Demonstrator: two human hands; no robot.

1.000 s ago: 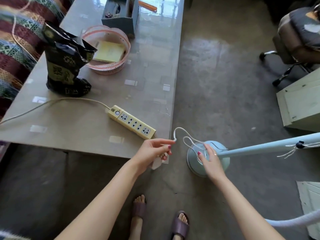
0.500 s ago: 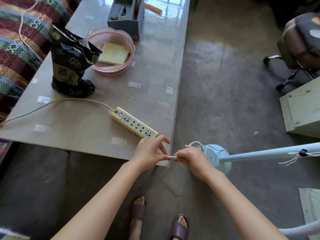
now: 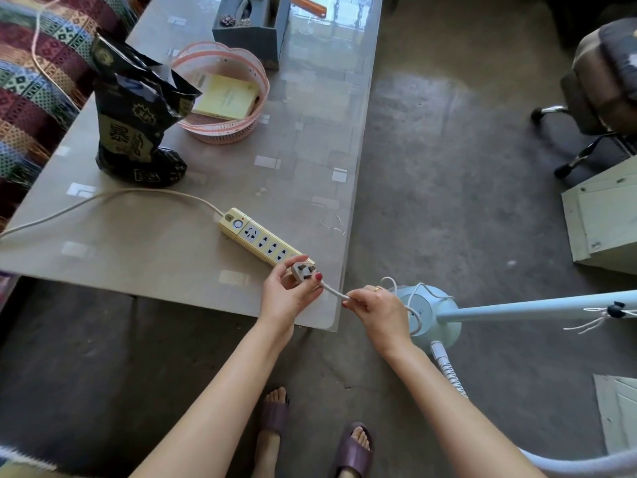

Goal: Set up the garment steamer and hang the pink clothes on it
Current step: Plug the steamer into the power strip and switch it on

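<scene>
The pale blue garment steamer point(image 3: 435, 315) stands on the floor at the right, its pole point(image 3: 537, 309) slanting off to the right edge. Its white cord point(image 3: 333, 292) runs from the base to a white plug point(image 3: 302, 271). My left hand point(image 3: 287, 294) grips the plug, prongs up, just past the near end of the yellow power strip point(image 3: 264, 240) on the table. My right hand point(image 3: 374, 307) pinches the cord a short way behind the plug, in front of the steamer base. No pink clothes are in view.
The glass-topped table point(image 3: 193, 257) carries a black foil bag point(image 3: 136, 122), a pink basket point(image 3: 220, 94) with a yellow booklet and a dark box point(image 3: 253, 29). A striped sofa point(image 3: 31, 81) is at left, an office chair point(image 3: 603, 84) and pale wooden crate point(image 3: 599, 215) at right.
My hands came together on the cord. The left hand now holds the plug up beside the power strip's end, and the right hand has left the steamer base to pinch the cord.
</scene>
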